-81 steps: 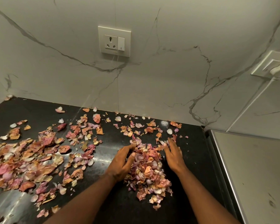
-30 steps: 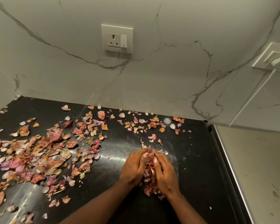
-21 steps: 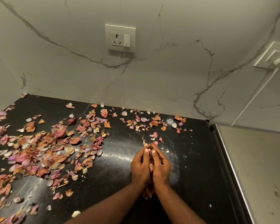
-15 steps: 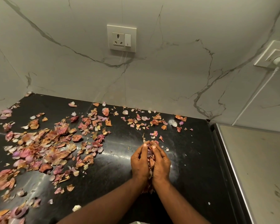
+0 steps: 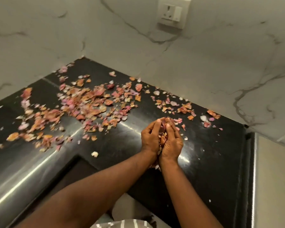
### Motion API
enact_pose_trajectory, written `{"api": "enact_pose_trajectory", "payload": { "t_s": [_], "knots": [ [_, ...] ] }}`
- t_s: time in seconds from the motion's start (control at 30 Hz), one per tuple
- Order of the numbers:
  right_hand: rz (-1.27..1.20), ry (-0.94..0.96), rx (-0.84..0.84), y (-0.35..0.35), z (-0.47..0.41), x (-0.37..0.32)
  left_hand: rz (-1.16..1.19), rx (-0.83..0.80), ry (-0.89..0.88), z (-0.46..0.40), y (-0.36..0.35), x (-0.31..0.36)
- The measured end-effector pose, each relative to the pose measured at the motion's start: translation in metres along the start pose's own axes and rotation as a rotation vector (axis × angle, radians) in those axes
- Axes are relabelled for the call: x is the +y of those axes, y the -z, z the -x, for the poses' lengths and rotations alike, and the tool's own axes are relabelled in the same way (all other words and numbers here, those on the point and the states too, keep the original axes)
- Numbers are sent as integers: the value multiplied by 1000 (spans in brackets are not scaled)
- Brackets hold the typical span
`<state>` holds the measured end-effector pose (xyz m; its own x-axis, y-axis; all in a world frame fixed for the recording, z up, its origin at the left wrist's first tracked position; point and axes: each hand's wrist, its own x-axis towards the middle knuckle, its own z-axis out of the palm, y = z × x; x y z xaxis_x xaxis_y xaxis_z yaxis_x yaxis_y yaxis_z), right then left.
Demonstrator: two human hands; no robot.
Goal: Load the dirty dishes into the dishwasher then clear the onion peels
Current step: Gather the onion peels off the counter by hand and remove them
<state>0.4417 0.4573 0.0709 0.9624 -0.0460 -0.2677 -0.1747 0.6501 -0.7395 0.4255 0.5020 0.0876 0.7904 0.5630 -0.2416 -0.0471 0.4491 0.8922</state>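
Both hands, left hand (image 5: pixel 150 137) and right hand (image 5: pixel 171 142), now cup the scooped onion peels (image 5: pixel 163 129) above the counter (image 5: pixel 204 162); the bigger scatter (image 5: pixel 89 104) left of them still waits.

In front of me a glossy black stone countertop (image 5: pixel 204 162) is wrapping round the corner, catching light along its rounded front edge. A white marble-veined wall (image 5: pixel 204 71) is rising behind it, carrying 1 white socket-and-switch plate (image 5: pixel 172 13). A pale grey appliance top (image 5: pixel 275 178) is sitting flush at my right.
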Motion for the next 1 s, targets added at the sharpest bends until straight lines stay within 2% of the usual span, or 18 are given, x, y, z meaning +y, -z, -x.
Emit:
{"api": "enact_pose_trajectory", "payload": {
  "t_s": [0.17,0.5,0.7,0.77,1.0],
  "knots": [
    [25,-41,-145,-16,25,7,54,128,-107,14,24,14],
    [145,-182,-328,-43,133,56,197,386,-234,77,122,47],
    [237,-251,-512,-39,255,107,255,579,-345,166,227,62],
    [257,-305,-538,-31,286,118,299,597,-359,195,249,62],
    [492,-639,-769,28,475,179,474,957,-340,347,396,17]
  ]
}}
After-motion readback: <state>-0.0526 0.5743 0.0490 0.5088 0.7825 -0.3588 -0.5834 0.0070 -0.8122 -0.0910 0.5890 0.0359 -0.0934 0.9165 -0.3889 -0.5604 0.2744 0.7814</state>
